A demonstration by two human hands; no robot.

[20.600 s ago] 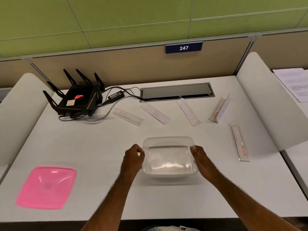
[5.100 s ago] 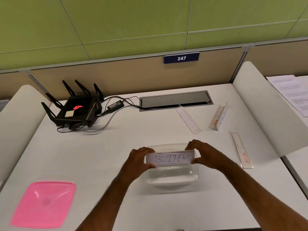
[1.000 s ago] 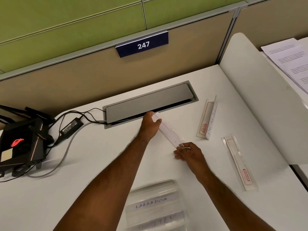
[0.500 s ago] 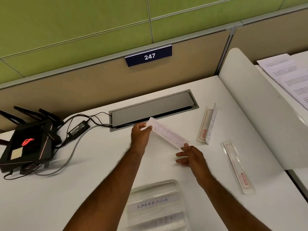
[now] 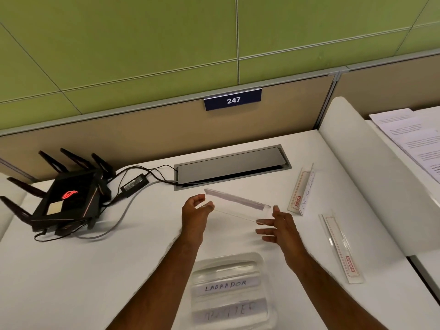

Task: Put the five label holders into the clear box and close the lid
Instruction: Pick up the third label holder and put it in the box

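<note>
A clear label holder (image 5: 237, 206) hangs in the air above the desk, held by its two ends. My left hand (image 5: 195, 211) pinches its left end and my right hand (image 5: 277, 225) grips its right end with the other fingers spread. The clear box (image 5: 228, 260) stands open at the near edge, with two label holders inside, one reading LABRADOR (image 5: 226, 286) and one nearer me (image 5: 229, 312). Two more label holders rest on the desk to the right: one standing tilted (image 5: 301, 190), one lying flat (image 5: 342, 251). The lid is out of view.
A black router (image 5: 65, 201) with antennas and its cables (image 5: 133, 186) occupies the left of the white desk (image 5: 71, 270). A grey cable hatch (image 5: 232, 166) lies at the back. A white divider (image 5: 371, 175) borders the right, with papers (image 5: 412, 136) beyond it.
The label holder has been lifted off the desk near the hatch and carried toward me, turned edge-on, with both hands at its ends. The view has pulled back and tilted up.
</note>
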